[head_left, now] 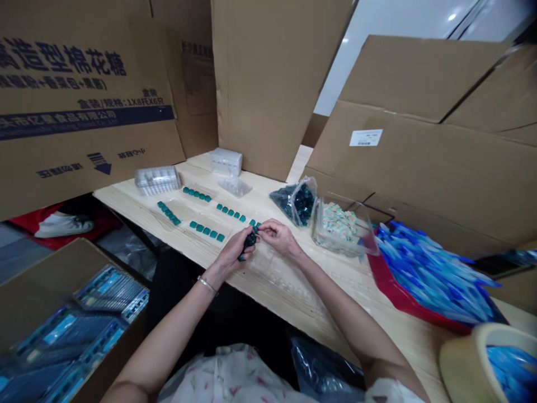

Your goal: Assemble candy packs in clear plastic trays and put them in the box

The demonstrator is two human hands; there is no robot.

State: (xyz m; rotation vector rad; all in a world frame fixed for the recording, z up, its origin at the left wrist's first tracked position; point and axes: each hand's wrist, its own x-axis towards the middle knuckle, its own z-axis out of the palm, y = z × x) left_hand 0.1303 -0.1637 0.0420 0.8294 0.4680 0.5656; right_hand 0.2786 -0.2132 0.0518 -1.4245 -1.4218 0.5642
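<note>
My left hand (233, 249) is closed around several small dark pieces (250, 240), too small to name. The fingers of my right hand (277, 236) pinch at the top of that bunch, on something tiny I cannot make out. Both hands meet over the front part of the table, just right of several transparent trays. In these trays lie short rows of small teal-green squares (206, 230), with more squares in a row (230, 212) behind. One of the rows (253, 223) is partly hidden by my fingers.
Right of my hands stand a bag of dark teal pieces (302, 202), a transparent box of small pale pieces (335, 223), a red tray (392, 294) heaped with blue pieces, and a cream bucket (464, 355). Stacked transparent trays (158, 180) sit behind left. Cardboard (277, 73) walls the back.
</note>
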